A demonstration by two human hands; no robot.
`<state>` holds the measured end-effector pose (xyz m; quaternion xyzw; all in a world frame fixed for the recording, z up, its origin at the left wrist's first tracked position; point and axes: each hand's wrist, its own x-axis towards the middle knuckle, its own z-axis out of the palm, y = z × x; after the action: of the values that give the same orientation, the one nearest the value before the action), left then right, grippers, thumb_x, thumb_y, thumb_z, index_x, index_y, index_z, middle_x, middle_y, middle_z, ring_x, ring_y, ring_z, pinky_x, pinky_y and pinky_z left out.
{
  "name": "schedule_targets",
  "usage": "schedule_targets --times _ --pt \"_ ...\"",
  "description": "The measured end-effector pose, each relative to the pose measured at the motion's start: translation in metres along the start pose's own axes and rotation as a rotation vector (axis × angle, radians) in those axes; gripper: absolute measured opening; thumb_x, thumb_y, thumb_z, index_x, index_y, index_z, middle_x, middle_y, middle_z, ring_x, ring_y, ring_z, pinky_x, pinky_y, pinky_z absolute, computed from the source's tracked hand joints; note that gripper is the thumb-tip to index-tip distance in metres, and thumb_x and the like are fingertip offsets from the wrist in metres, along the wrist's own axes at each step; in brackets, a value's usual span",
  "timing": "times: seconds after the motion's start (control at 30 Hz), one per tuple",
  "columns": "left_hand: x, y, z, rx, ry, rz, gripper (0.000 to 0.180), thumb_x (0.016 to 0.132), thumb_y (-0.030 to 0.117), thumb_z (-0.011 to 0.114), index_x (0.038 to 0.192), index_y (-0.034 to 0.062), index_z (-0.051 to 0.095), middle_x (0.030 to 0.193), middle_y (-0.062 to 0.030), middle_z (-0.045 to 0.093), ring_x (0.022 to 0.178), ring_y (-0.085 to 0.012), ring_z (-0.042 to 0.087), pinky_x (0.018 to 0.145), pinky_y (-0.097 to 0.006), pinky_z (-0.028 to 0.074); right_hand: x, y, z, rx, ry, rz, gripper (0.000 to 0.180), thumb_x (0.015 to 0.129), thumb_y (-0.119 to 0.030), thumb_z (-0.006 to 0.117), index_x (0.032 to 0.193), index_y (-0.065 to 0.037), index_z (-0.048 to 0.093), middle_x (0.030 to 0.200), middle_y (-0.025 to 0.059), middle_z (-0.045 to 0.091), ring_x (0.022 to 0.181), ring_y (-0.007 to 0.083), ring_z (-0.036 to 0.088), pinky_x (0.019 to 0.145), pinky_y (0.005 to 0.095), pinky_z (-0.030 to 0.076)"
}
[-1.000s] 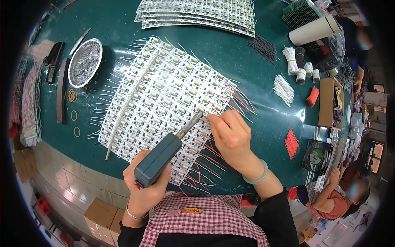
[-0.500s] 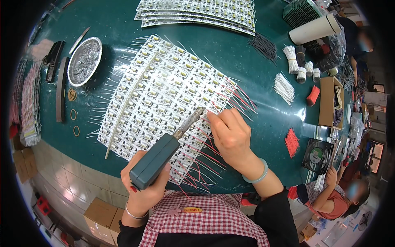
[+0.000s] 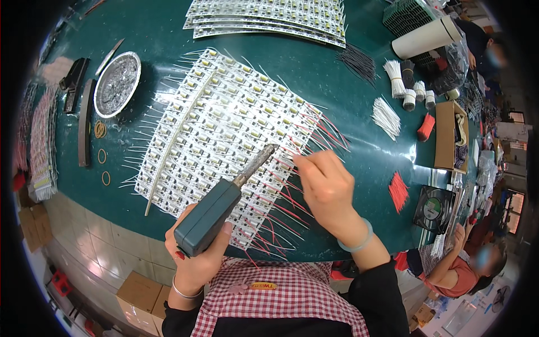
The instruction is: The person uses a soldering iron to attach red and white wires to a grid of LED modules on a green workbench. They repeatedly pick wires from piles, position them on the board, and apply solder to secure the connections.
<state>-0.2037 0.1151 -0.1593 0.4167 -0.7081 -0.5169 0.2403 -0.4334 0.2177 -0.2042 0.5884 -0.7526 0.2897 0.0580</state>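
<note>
Head view: the left hand point(image 3: 196, 242) is gripping a soldering iron point(image 3: 208, 218) over the circuit-board panel point(image 3: 213, 129) on the bench point(image 3: 370, 191), seemingly soldering wires point(image 3: 329, 131), next needing steady alignment; whether the right hand point(image 3: 325, 188) is pinching one, I cannot tell.

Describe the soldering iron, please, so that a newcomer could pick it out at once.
On the green table lies a white sheet of circuit boards. Above it, the left hand holds the soldering iron, set apart from the flat sheet by its boxy, dark body and metal shaft.
</note>
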Motion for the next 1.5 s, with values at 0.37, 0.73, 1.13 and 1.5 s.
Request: schedule_targets --times 0.37,0.73,1.13,1.5 --pt "0.001 -0.007 -0.003 -0.055 0.049 -0.031 0.031 0.078 0.002 0.079 0.105 -0.0084 0.070 0.094 -0.0095 0.072 0.078 -0.0115 0.065 0.071 -0.026 0.052 0.003 -0.022 -0.032 0.022 0.120 -0.003 0.032 0.070 0.011 0.072 0.101 0.001 0.070 0.083 0.0082 0.063 0.070 0.0246 0.060 0.059 0.0340 0.048" --pt "-0.007 -0.011 -0.013 -0.030 -0.006 -0.035 0.026 0.077 0.001 0.078 0.101 -0.0066 0.070 0.092 -0.0119 0.070 0.076 -0.0155 0.065 0.069 -0.028 0.052 -0.003 -0.017 0.022 0.044 0.038 -0.061 0.030 0.071 0.001 0.068 0.101 -0.002 0.068 0.083 0.0047 0.060 0.073 0.0216 0.059 0.058 0.0321 0.047" --pt "-0.007 -0.012 -0.011 0.066 -0.052 0.036 0.018 0.077 -0.002 0.075 0.093 -0.0056 0.069 0.091 -0.0136 0.069 0.075 -0.0206 0.066 0.068 -0.030 0.052 -0.006 -0.019 0.019 0.012 -0.010 -0.027 0.030 0.071 -0.001 0.067 0.101 0.001 0.067 0.087 0.0062 0.061 0.077 0.0231 0.060 0.062 0.0317 0.051" --pt "-0.006 -0.012 -0.007 0.131 -0.018 0.120 0.015 0.075 -0.004 0.076 0.088 -0.0039 0.069 0.084 -0.0115 0.067 0.069 -0.0188 0.063 0.063 -0.029 0.049 -0.009 -0.021 0.020 -0.031 -0.034 -0.051 0.033 0.072 -0.002 0.066 0.104 0.004 0.067 0.088 0.0076 0.059 0.077 0.0232 0.058 0.063 0.0314 0.051"
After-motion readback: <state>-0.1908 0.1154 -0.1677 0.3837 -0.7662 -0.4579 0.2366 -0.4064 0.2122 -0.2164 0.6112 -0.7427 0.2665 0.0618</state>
